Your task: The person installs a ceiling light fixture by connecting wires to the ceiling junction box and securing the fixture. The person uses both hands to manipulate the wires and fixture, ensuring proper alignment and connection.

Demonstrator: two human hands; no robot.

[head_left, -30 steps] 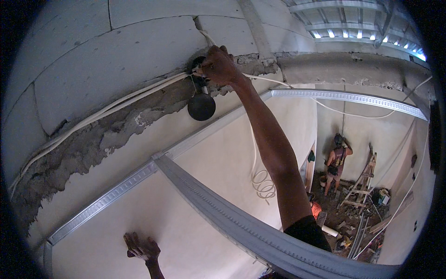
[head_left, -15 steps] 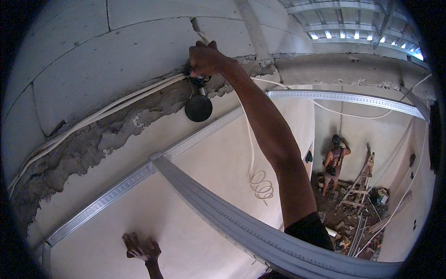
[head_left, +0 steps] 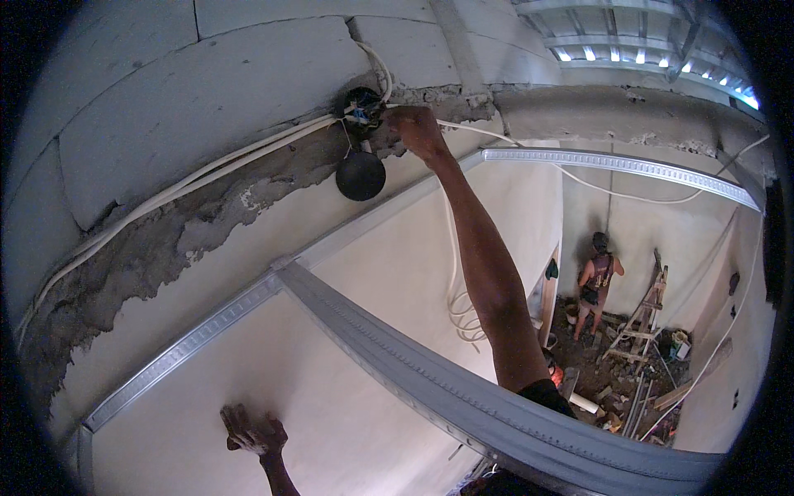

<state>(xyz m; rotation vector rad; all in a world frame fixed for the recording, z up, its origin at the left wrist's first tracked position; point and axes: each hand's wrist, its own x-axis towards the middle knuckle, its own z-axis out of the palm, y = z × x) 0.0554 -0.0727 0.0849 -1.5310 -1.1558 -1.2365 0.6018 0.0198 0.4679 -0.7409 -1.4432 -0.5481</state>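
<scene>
High on the wall, a round black junction box (head_left: 361, 109) sits uncovered, with thin wires bunched inside. Its round black lid (head_left: 361, 176) dangles below on a thin string. Just right of the box, my right hand (head_left: 418, 132) is closed, fingers pinched on a white cable (head_left: 473, 131) where it meets the box; the fingertips are partly hidden. Another white cable (head_left: 376, 62) loops into the box from above. Down at the lower left, my left hand (head_left: 255, 431) presses on the pale plastered wall (head_left: 190, 388) with its fingers outstretched.
A metal ceiling channel (head_left: 397, 355) crosses in front of me, joined to a wall track (head_left: 186, 351). Another metal channel (head_left: 620, 164) spans the right. Coiled cable (head_left: 465, 318) hangs by the wall. Below, a co-worker (head_left: 597, 281) stands near a wooden trestle (head_left: 641, 318) among rubble.
My right hand has moved from over the junction box to its right side, uncovering the box and its wires. My left hand stays on the wall, its fingers slightly shifted.
</scene>
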